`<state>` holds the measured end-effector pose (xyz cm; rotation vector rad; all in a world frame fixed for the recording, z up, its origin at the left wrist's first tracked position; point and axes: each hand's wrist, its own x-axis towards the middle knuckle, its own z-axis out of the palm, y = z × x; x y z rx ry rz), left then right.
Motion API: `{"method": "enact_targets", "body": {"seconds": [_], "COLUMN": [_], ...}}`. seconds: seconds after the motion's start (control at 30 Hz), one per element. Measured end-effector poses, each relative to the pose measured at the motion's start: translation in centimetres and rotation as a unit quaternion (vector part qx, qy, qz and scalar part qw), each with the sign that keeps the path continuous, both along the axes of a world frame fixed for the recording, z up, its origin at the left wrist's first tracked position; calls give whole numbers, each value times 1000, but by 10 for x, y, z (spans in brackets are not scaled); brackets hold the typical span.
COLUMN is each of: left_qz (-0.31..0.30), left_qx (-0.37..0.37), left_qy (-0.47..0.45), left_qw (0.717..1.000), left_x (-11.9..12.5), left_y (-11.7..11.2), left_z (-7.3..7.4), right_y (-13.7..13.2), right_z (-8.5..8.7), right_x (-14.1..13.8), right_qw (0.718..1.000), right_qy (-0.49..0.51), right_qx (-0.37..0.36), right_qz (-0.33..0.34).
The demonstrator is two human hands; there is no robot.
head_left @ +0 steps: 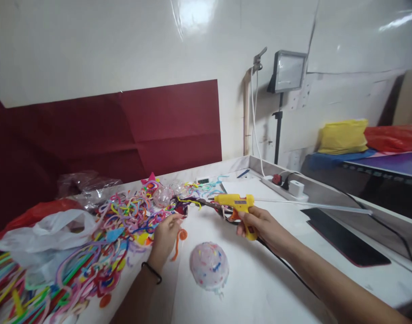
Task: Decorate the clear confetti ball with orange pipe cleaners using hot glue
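Note:
My right hand [261, 225] grips a yellow hot glue gun [235, 201] by its handle. Its nozzle points left, and a long clear glue stick [314, 204] juts from its back. My left hand [166, 234] is closed in a pinch near the nozzle; what sits between the fingertips, if anything, is too small to make out. Just below the left fingers lies an orange curled pipe cleaner [177, 243]. A clear dome [209, 265] with coloured specks rests on the white paper in front of me. Behind the nozzle are scissors [211, 204], partly covered by the gun.
A heap of colourful pipe cleaners [121, 220] spreads over the left side, with a white plastic bag [47, 238] on it. A power strip [283, 188] stands along the right ledge. The gun's black cord [287, 267] trails under my right forearm. A black flat panel [347, 238] lies right.

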<state>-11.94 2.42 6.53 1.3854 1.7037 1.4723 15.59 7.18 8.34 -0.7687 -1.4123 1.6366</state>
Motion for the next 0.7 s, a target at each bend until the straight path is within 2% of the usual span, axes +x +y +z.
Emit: {"method": "enact_targets", "body": {"seconds": [0.1,0.27,0.5,0.7], "left_qz": [-12,-57,-65,-65], "left_qx": [-13,-46,-66,-71], "left_qy": [113,238,309,325], "left_qw": [993,969,946,941], "left_x": [-21,-20,-21,-20], "left_y": [5,7,9,5], "left_z": [-7,-21,-33,-34], "right_y": [4,13,22,18], "right_z": [-6,-20,-38,-36], "right_x": [-4,-10,-9,-7], "right_qw": [999,996,989,991], "right_qy": [-4,-16,-20,-15], "right_qx": [-27,-79,-133,-116], "right_qz": [27,44,60,64]}}
